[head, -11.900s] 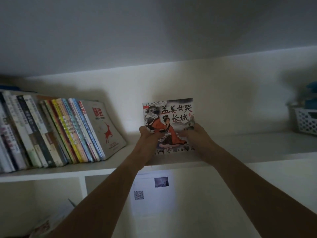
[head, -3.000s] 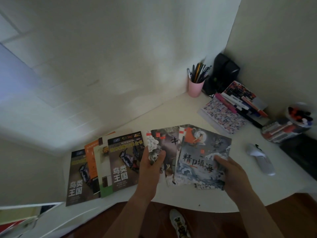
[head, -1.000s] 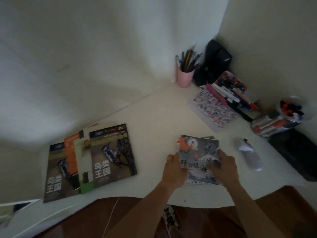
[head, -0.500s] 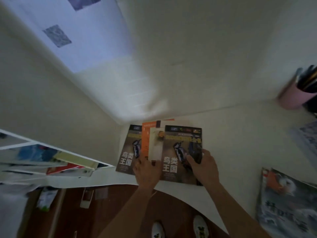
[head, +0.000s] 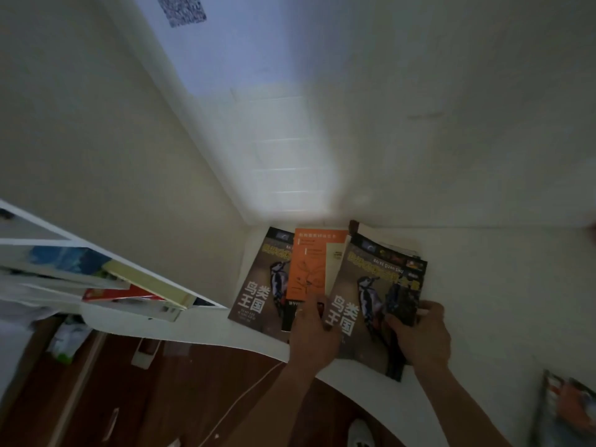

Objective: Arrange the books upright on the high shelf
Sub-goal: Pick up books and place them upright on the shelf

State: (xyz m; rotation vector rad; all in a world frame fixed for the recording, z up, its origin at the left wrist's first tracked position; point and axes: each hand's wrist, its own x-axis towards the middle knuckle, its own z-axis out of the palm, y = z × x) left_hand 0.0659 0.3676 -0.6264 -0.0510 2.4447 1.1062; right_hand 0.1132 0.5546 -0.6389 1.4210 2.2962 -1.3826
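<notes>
Four books lie in a fan on the white counter (head: 503,285), in the corner where it meets the walls. From the left: a dark bird book (head: 258,285), an orange book (head: 309,266), a pale book (head: 335,262) of which only a strip shows, and on top at the right a second bird book (head: 374,298) with the same woodpecker cover. All lie flat; none stands upright.

The right hand (head: 422,337) grips the top bird book at its lower right edge, fingers curled over the cover, thumb side at the edge. That corner appears slightly raised off the counter, with page edges showing along the book's far side. The left hand (head: 312,333) rests on the fan where the orange book and the top bird book meet, fingers laid on the covers; whether its grip is closed round an edge I cannot tell.

At the lower right corner of the view another book (head: 561,411) with a grey illustrated cover lies on the counter, well apart from the fan, blurred.

To the left, a white shelf unit (head: 96,250) holds books lying flat or leaning (head: 129,282). A sheet with a square code (head: 183,8) hangs on the wall above. Below the counter edge: brown floor (head: 161,398), a thin white cable (head: 245,395), and the toe of a white shoe (head: 361,433).
</notes>
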